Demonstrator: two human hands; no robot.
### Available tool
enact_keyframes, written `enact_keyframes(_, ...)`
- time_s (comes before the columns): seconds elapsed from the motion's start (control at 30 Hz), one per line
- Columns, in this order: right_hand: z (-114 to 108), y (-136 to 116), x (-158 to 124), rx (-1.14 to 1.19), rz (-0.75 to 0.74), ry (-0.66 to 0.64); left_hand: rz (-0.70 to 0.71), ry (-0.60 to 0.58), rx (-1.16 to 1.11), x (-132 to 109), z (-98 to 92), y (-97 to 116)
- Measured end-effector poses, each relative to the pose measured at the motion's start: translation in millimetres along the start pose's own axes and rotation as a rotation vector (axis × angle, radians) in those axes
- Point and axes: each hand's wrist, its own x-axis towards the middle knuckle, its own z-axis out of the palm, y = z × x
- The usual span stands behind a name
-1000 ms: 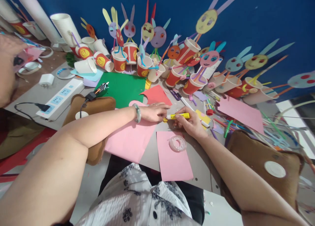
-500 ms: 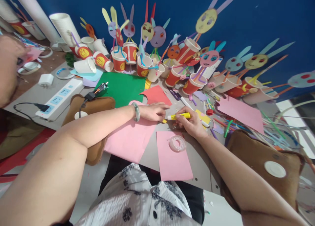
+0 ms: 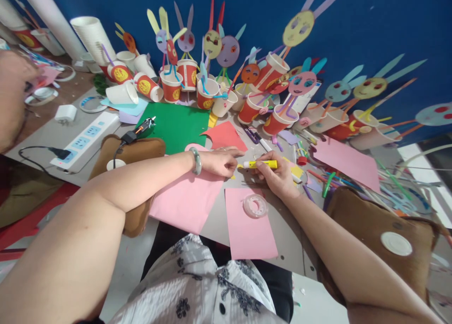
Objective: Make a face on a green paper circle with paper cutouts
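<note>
My right hand (image 3: 279, 174) grips a yellow glue stick (image 3: 262, 164) with a white end that points left. Just beyond that end, a small yellow paper piece (image 3: 240, 166) sticks out from under the fingers of my left hand (image 3: 223, 161). The thumb and bent fingers of the left hand press on this piece, while the index finger stretches toward the right. A green bangle circles the left wrist, which rests over a large pink paper sheet (image 3: 189, 199). Below the right hand, a tape roll (image 3: 255, 206) lies on a smaller pink sheet (image 3: 249, 237).
Paper cups (image 3: 171, 86) with rabbit-face figures line the blue wall. Green paper (image 3: 176, 126) and a red scrap (image 3: 226, 135) lie ahead. A power strip (image 3: 86, 142) and a brown cushion (image 3: 137, 215) are left; another brown cushion (image 3: 381, 267) is right. Someone's hand (image 3: 17, 93) shows far left.
My right hand has shifted slightly to the right, and the glue stick's white end has drawn back from the left fingers. The left hand stays nearly in place.
</note>
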Motion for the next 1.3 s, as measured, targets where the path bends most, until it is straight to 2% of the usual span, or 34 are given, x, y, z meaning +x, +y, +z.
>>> enact_keyframes(0.17,2.3,-1.1,2.4,0.003,0.006,0.029,-0.007,0.006,0.009,1.0,1.8,-1.5)
enact_keyframes(0.4,3.4,2.0,3.9,-0.014,0.001,0.081,0.056,0.059,-0.016,-1.6,2.9,-4.0)
enact_keyframes(0.6,2.6,-0.2,2.5,-0.068,0.011,0.073,0.075,0.082,-0.041,-1.3,2.4,-5.2)
enact_keyframes(0.93,-1.6,-0.4,-0.4,-0.150,-0.076,0.024,0.076,0.123,-0.039,-0.4,2.1,-3.5)
enact_keyframes(1.1,-0.1,-0.4,0.1,-0.123,-0.044,0.041,0.071,0.165,-0.023,0.7,4.0,-4.6)
enact_keyframes(1.3,-0.6,1.5,0.4,-0.098,-0.020,0.046,0.076,0.159,0.009,0.4,3.6,-3.6)
